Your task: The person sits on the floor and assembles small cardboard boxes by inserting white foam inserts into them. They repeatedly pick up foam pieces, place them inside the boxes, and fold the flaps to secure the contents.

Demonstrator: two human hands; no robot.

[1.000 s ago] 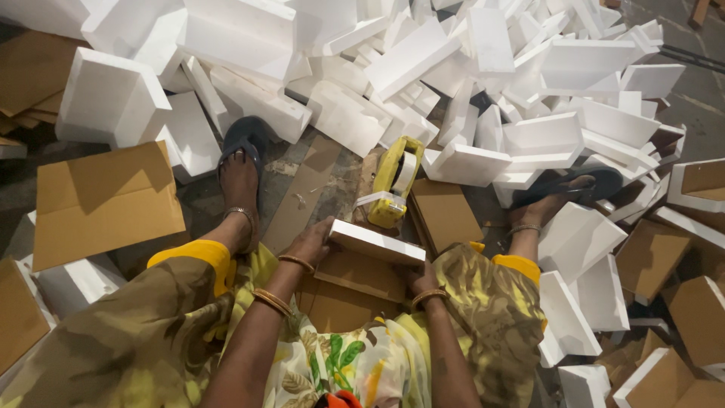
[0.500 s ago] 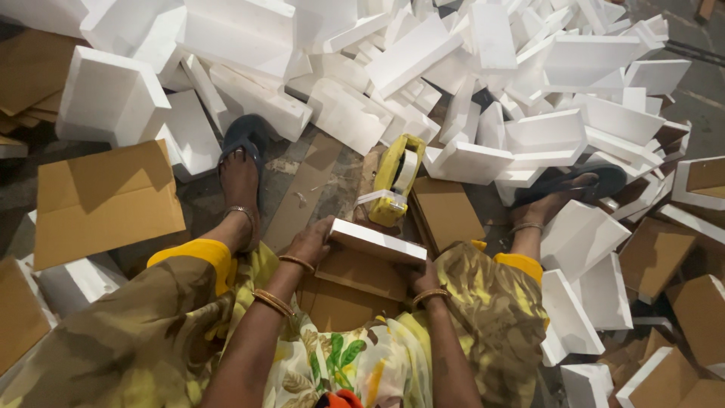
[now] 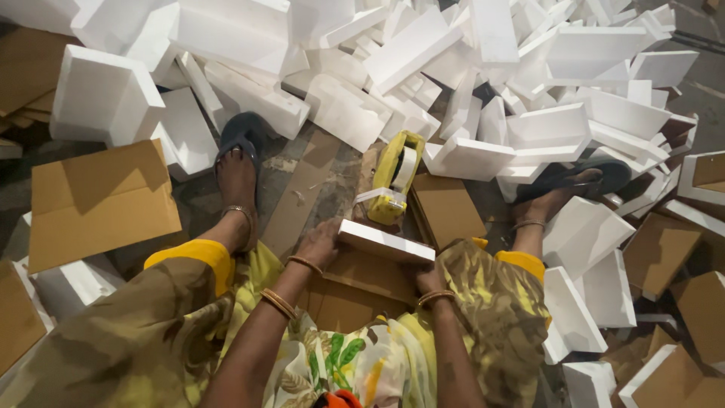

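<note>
Holding a white foam slab (image 3: pixel 385 242) flat over an open cardboard box (image 3: pixel 355 291) between the knees, left hand (image 3: pixel 321 243) curled on its left end, right hand (image 3: pixel 429 278) maybe gripping under its right end, yellow tape dispenser (image 3: pixel 394 177) just beyond.

1 head view, looking steeply down, close over lap.

We sit on the floor of a packing workshop: foam blocks (image 3: pixel 226 34) piled beyond the tape dispenser (image 3: pixel 396 177), cardboard sheets (image 3: pixel 98 200) beside it.
</note>
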